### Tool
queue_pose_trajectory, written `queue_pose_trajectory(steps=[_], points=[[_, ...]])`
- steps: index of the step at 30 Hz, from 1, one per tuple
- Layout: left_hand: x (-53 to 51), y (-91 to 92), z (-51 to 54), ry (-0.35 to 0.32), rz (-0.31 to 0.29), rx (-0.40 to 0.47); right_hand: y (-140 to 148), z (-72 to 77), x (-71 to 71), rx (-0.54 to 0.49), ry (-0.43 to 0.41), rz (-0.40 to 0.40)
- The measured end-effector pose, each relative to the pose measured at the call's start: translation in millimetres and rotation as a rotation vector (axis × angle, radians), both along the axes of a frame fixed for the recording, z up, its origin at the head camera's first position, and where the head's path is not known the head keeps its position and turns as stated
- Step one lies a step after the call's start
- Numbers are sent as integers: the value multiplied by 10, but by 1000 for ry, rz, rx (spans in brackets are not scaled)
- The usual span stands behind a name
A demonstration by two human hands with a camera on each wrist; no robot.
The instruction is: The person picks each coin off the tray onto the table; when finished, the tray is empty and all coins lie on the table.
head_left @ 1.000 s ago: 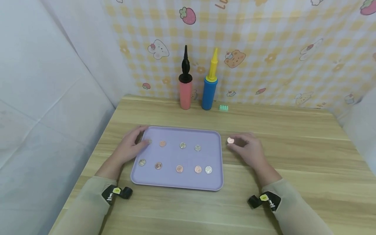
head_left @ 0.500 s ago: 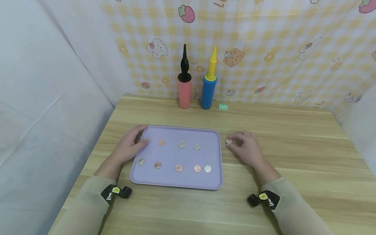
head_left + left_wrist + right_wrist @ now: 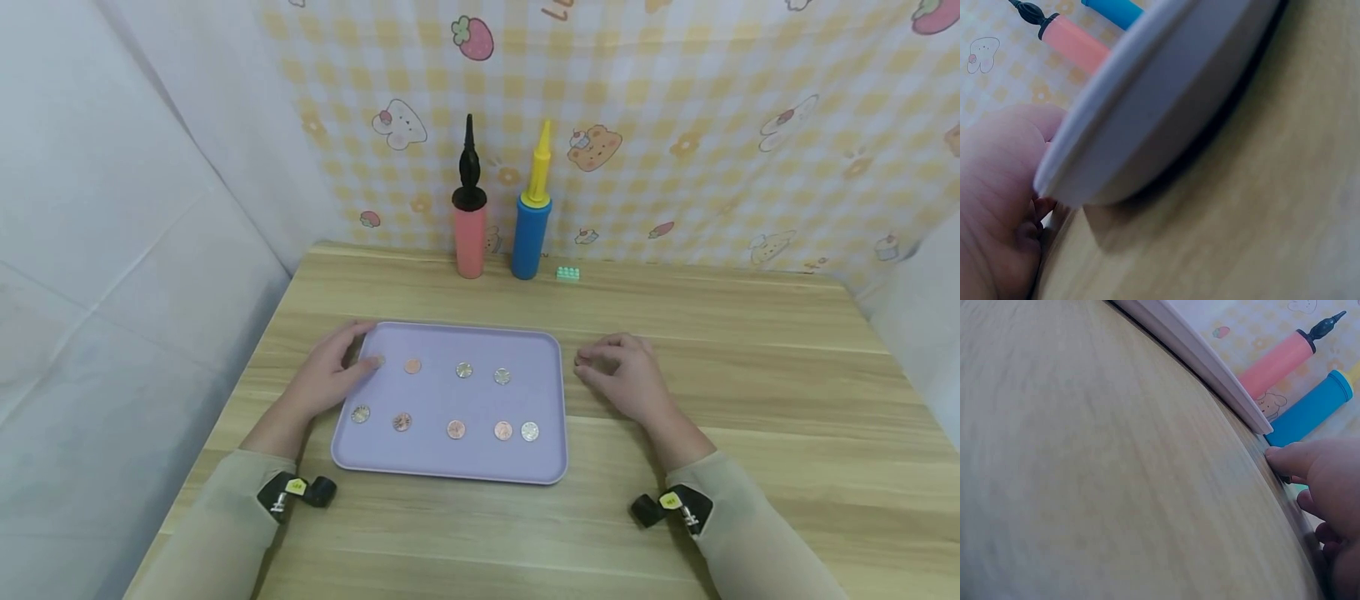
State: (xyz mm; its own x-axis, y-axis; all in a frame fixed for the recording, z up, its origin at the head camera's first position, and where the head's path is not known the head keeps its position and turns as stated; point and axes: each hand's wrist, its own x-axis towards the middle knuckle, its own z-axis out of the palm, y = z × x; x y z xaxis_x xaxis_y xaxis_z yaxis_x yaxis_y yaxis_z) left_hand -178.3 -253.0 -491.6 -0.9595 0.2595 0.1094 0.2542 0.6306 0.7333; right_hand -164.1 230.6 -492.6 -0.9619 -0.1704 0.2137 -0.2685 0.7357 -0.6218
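A lilac tray [image 3: 438, 467] holding several coins lies on the table. My left hand [image 3: 327, 371] grips its left edge, thumb over the rim and fingers along the outside. A coin [image 3: 380, 361] shows at the thumb's tip; I cannot tell if they touch. Inside the tray, copper-coloured coins [image 3: 456, 429] and silvery coins [image 3: 529, 431] lie apart in two rough rows. Just right of the tray, my right hand [image 3: 626, 375] pinches a coin between thumb and forefinger, low over the table. That coin is almost hidden by the fingertips.
Behind the tray stand a pink pump [image 3: 470, 242] with a black nozzle and a blue pump [image 3: 529, 237] with a yellow nozzle. A small mint-green toy brick [image 3: 567, 273] lies beside them. A checked cloth [image 3: 712, 108] hangs at the back of the wooden table [image 3: 720, 333].
The coin in my right hand has turned from facing the camera to nearly hidden between the fingertips, and the hand has dipped slightly. My left hand and the tray stay in place.
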Motion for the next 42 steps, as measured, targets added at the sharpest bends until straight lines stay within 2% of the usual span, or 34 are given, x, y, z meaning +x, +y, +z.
queue_pose_trajectory(steps=[12, 18, 29, 34, 39, 42], points=[[4, 6, 29, -48, 8, 7, 20, -24, -5, 7, 69, 24], [-8, -1, 8, -43, 6, 3, 16, -24, 6, 4, 79, 16], [4, 21, 46, -26, -14, 15, 18, -30, 10, 8, 65, 27], [1, 27, 39, -19, -17, 22, 15, -38, 5, -29, 65, 6], [-2, 28, 16, -8, -13, 20, -5, -64, 15, -58, 121, 14], [7, 12, 6, 4, -14, 25, -31, -99, 23, -76, 174, 70]])
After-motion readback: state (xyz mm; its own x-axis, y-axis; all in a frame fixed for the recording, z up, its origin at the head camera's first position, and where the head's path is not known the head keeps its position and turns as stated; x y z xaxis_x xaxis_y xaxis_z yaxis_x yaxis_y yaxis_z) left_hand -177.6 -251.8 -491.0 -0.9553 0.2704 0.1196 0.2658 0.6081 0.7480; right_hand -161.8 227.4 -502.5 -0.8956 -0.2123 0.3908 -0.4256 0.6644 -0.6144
